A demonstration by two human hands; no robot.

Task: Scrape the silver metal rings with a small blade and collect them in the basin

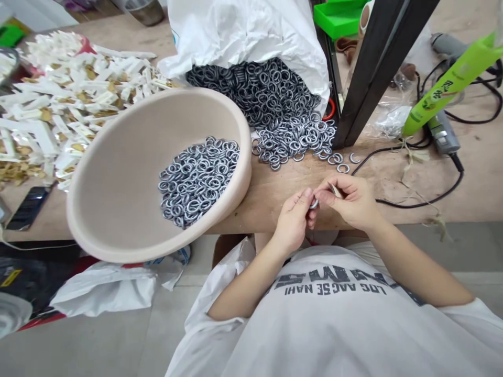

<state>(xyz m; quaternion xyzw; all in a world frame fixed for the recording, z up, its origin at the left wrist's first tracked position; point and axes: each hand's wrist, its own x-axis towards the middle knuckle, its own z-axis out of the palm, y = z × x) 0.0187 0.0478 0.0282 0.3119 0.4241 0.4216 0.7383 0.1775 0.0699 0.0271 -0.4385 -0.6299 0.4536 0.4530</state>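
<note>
Near the table's front edge, my left hand (294,220) is closed, pinching a grey metal ring (314,203) between thumb and fingers. My right hand (349,201) meets it from the right, its fingertips at the ring. A small, thin pale tool (336,191) sticks up between its fingers; its exact kind is hidden by the hand. To the left, a large beige basin (113,136) rests tilted, holding a heap of similar rings (198,180). Behind the hands, more loose rings (293,139) spill from a white sack (247,31).
A black metal post (373,78) rises behind my right hand. Right of it are a green packet (448,86), a corded grey device (443,133) and its black cable. White and brown pieces (78,104) are piled at the left, with a black phone-like object (30,208) in front.
</note>
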